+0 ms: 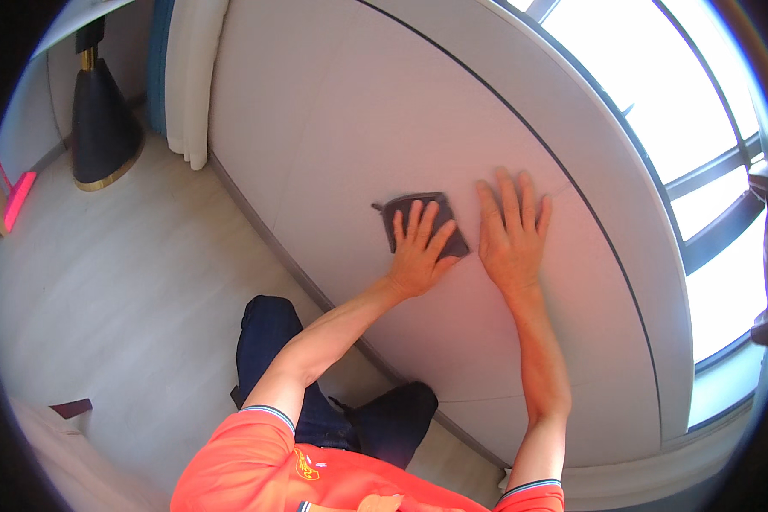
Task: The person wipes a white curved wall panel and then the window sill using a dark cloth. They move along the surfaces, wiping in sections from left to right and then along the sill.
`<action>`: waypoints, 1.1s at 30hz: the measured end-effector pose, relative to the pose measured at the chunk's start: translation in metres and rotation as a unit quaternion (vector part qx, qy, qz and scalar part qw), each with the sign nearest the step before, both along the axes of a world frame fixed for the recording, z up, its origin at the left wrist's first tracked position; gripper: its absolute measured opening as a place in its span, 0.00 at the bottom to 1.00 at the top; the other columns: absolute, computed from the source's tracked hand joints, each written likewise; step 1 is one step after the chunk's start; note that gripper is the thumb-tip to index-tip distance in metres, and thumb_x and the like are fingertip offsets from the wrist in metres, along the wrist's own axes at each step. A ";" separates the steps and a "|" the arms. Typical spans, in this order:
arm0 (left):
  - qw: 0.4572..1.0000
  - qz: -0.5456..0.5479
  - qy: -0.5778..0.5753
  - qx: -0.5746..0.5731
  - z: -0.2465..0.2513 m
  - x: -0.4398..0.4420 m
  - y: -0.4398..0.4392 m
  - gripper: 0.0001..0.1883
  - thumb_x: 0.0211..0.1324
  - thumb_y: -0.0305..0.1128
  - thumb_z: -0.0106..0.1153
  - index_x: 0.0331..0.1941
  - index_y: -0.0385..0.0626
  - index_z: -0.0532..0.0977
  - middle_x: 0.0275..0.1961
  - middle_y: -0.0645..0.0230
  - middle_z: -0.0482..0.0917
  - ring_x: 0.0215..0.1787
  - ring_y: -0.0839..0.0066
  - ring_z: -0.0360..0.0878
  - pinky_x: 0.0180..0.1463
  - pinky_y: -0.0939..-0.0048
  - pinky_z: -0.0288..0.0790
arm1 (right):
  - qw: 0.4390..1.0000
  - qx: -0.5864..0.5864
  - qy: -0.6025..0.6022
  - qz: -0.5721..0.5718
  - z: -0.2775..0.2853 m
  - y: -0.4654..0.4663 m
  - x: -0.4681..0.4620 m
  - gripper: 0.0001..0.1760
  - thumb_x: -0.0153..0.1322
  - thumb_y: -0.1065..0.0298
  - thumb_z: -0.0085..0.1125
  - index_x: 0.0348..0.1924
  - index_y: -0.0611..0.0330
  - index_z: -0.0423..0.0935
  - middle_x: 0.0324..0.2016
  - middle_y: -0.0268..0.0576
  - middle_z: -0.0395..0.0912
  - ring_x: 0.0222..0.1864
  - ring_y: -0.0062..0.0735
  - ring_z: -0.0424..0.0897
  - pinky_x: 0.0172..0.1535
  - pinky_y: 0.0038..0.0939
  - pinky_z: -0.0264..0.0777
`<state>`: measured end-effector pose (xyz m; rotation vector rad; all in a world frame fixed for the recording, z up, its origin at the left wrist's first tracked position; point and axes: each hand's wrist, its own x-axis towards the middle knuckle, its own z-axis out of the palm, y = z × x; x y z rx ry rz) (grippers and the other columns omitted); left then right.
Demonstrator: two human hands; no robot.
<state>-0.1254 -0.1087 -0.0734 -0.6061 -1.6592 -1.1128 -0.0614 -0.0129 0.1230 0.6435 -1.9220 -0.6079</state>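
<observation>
Fingers spread, my left hand (419, 256) presses a folded dark cloth (447, 214) flat against a pale wall panel (333, 147). A small loop sticks out from one corner of the cloth, and part of it is hidden under my palm. To the right of the cloth, my right hand (512, 237) rests on the same panel with its fingers apart and nothing in it. A dark seam (592, 211) runs along the panel, beyond the fingertips of my right hand.
Bright windows (653, 96) with dark frames rise above the sill at right. A white and blue curtain (189, 83) hangs at upper left. Near it stands a black conical pedestal (102, 128) with gold trim. A pink-edged object (19, 201) is at far left. Baseboard (275, 246) meets the floor.
</observation>
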 end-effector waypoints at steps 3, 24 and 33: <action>0.999 -0.017 0.023 -0.036 0.009 -0.009 -0.012 0.36 0.72 0.58 0.56 0.76 0.52 0.67 0.86 0.49 0.50 0.88 0.40 0.43 0.80 0.22 0.35 | 1.000 -0.004 -0.028 -0.003 -0.001 -0.005 -0.004 0.24 0.76 0.70 0.59 0.66 0.49 0.79 0.73 0.43 0.72 0.76 0.50 0.67 0.74 0.64 0.53; 0.991 -0.002 -0.082 0.102 0.023 -0.019 -0.031 0.38 0.78 0.49 0.51 0.82 0.40 0.54 0.87 0.41 0.43 0.88 0.38 0.35 0.82 0.28 0.29 | 0.999 -0.028 -0.014 0.035 0.042 -0.036 -0.019 0.25 0.73 0.67 0.66 0.64 0.54 0.80 0.72 0.45 0.72 0.76 0.49 0.67 0.74 0.59 0.58; 0.999 0.016 0.017 0.048 0.107 -0.063 -0.080 0.36 0.77 0.48 0.52 0.80 0.41 0.59 0.86 0.40 0.47 0.88 0.38 0.38 0.81 0.28 0.30 | 1.000 -0.024 0.011 -0.005 0.047 -0.043 -0.020 0.26 0.72 0.63 0.69 0.64 0.49 0.81 0.74 0.45 0.70 0.77 0.52 0.65 0.74 0.60 0.56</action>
